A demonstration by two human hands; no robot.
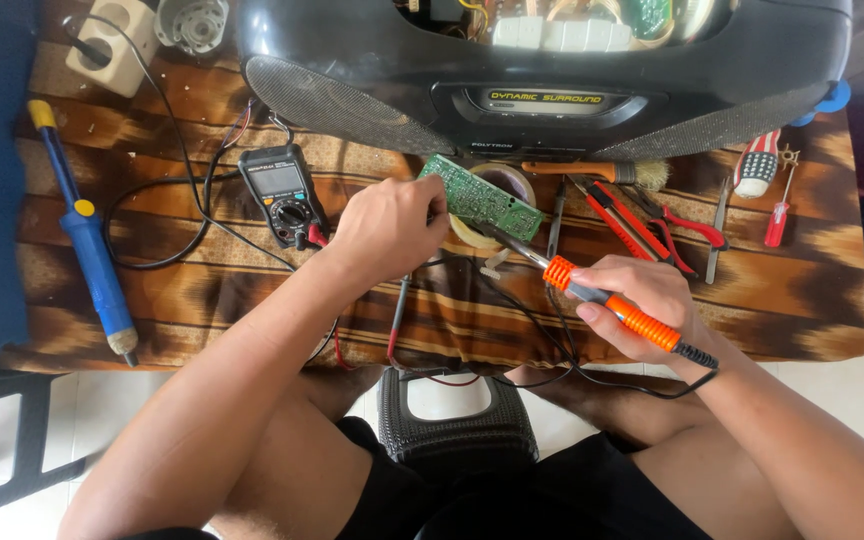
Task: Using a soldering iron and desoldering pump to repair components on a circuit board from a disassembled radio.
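head view: the left hand [389, 232] is closed around the near-left end of a green circuit board [480, 197], holding it tilted above a roll of tape [500, 186] on the striped cloth [772, 290], just near of the big black radio casing [552, 70]. the right hand [640, 300] is clenched in a pen-like grip on the orange handle of a soldering iron [602, 300], its metal tip reaching far-left up to the board's near edge.

what could go wrong, as i judge it: the board is steadied by fingers alone, so a small wobble could drag the hot tip across neighbouring joints and bridge them. the left fingers sit near the tip and could be burnt. the iron's black cord [592, 380] loops under the right wrist toward the lap, and a snag there could jerk the tip. the cloth below could scorch if the iron dips.

pose: both forearms come in from the near side, the left wrist bent over the board, the right wrist angled so the iron points far-left. a multimeter [282, 192] lies left of the left hand, a blue solder sucker [87, 240] far left, red pliers [677, 225] to the right.
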